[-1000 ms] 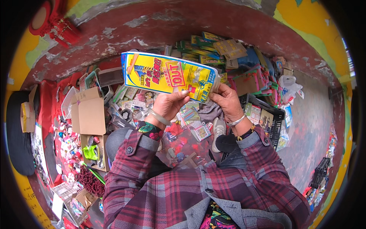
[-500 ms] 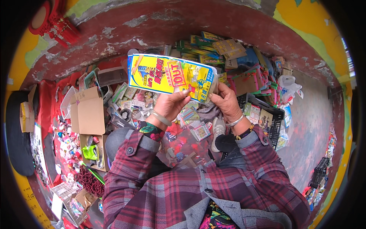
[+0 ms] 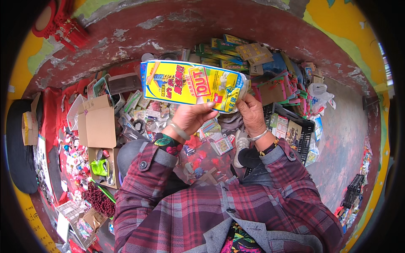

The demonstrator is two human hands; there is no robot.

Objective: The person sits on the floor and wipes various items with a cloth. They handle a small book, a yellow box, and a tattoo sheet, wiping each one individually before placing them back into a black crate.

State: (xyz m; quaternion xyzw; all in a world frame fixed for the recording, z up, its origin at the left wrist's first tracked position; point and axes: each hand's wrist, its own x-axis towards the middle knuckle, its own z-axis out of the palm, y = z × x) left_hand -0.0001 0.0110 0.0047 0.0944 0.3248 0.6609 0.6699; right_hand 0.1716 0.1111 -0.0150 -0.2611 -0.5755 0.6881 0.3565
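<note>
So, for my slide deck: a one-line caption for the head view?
Left hand and right hand hold up a yellow packet over a cluttered stall.

The scene is bright, in soft and even daylight, with no hard shadows. Colours are strong and saturated. The yellow packet (image 3: 192, 85) is sharp in the middle and shows a little glare on its shiny plastic near the right end. The white plastic bag (image 3: 317, 93) at the right looks nearly overexposed. The fisheye lens bends the painted wall (image 3: 219, 21) into a curve, and a black ring closes the corners. Toward the rim the small goods become squeezed and softer, so details there are difficult to read.
</note>
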